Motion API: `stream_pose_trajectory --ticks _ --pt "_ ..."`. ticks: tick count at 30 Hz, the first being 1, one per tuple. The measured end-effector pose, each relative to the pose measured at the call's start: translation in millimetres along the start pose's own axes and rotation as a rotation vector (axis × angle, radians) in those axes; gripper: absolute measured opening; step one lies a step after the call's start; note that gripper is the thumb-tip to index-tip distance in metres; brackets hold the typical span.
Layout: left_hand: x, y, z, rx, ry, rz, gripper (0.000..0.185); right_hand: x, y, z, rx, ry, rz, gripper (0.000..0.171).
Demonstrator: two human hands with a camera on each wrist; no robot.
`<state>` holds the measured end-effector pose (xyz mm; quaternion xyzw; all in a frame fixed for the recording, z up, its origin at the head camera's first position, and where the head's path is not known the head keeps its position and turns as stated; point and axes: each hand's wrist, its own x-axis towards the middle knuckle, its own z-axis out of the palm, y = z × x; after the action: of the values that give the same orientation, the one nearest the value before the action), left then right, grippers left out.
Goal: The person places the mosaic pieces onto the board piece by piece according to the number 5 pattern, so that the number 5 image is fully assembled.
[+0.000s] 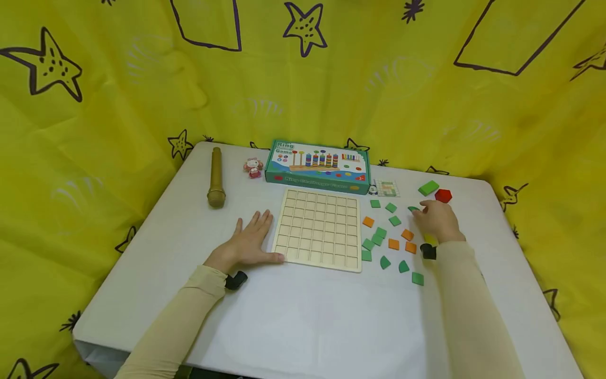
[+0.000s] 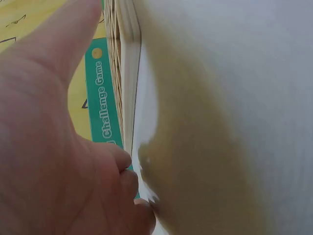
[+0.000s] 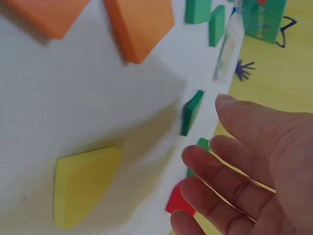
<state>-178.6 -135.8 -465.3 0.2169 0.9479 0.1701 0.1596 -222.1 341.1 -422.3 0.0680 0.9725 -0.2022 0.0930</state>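
Observation:
A pale wooden grid board [image 1: 319, 229] lies flat in the middle of the white table [image 1: 303, 316]. My left hand [image 1: 253, 234] rests flat and open beside its left edge, thumb against the lower left corner; the left wrist view shows that hand [image 2: 58, 147] next to the board's edge [image 2: 124, 73]. Several green [image 1: 380, 233] and orange [image 1: 393, 243] flat pieces lie scattered right of the board. Over them hovers my right hand [image 1: 433, 216], fingers relaxed and holding nothing, close to a green piece [image 1: 413, 209]. In the right wrist view, the hand [image 3: 230, 166] hangs above a yellow piece [image 3: 83, 183] and a green piece [image 3: 191, 111].
A teal game box [image 1: 317, 166] stands behind the board, with a small pink toy [image 1: 253, 167] and a gold microphone [image 1: 215, 179] to its left. A pattern card [image 1: 387, 187], a green block [image 1: 428, 187] and a red hexagon [image 1: 443, 196] lie at the back right. Yellow cloth surrounds the table.

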Motion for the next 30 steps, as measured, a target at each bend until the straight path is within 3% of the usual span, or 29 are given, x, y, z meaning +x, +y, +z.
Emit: stream_pose_trajectory --ticks 8,16,30 --pt "4.7 6.1 -9.1 0.075 -0.036 -0.037 0.134 20.2 1.5 -6.9 0.022 0.023 0.027 0.047" --pt "9.3 9.2 -16.4 0.125 -0.011 -0.001 0.132 22.6 1.5 -10.1 0.044 0.054 0.023 0.04" --pt "-4.7 9.2 7.9 0.114 -0.013 -0.003 0.126 15.9 15.6 17.9 -0.024 0.056 -0.003 0.036"
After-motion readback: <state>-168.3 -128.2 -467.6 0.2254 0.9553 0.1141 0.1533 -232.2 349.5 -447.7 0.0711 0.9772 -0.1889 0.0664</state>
